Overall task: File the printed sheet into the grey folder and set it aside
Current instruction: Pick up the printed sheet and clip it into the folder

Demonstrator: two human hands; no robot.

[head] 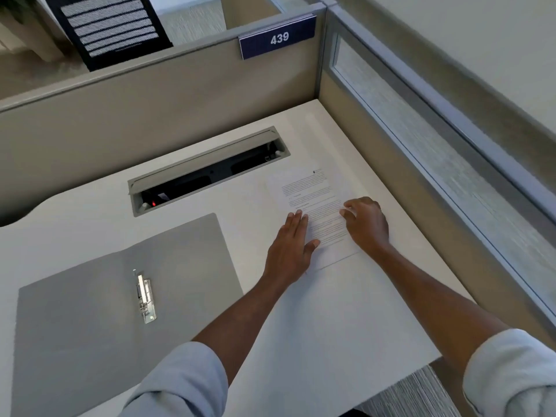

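**deskjockey:** Cubicle corner, beige partitions, a "439" plate [277, 38] clipped on the divider, and a white table [316, 326] with a cable hatch [207, 171] hanging open. The grey folder [90, 311] is lying spread flat on the near left, metal clip [145, 296] showing at the spine. The printed sheet [316, 212] is sitting flat on the table to the right of the folder, well apart from it, nearer the far right corner.

**paperpusher:** What are the hands doing?

**deskjockey:** Left hand [290, 251] is resting flat, fingers straight, along the sheet's left edge. Its grip is wide open and holding nothing, just pressing. Right hand [367, 225] is sitting on the right side with fingers curled down onto the paper. Looks like it's working at the page, but whether it's actually pinching anything, can't tell.

**paperpusher:** One sheet on a smooth table is annoying to lift tbh.

**deskjockey:** Yeah, probably super light, floppy, and lying dead flat with no lip to get under. Best bet is sliding it or peeling up an edge or corner, then pinching there. Grab it mid-page and it's likely creasing. Nothing filed yet.
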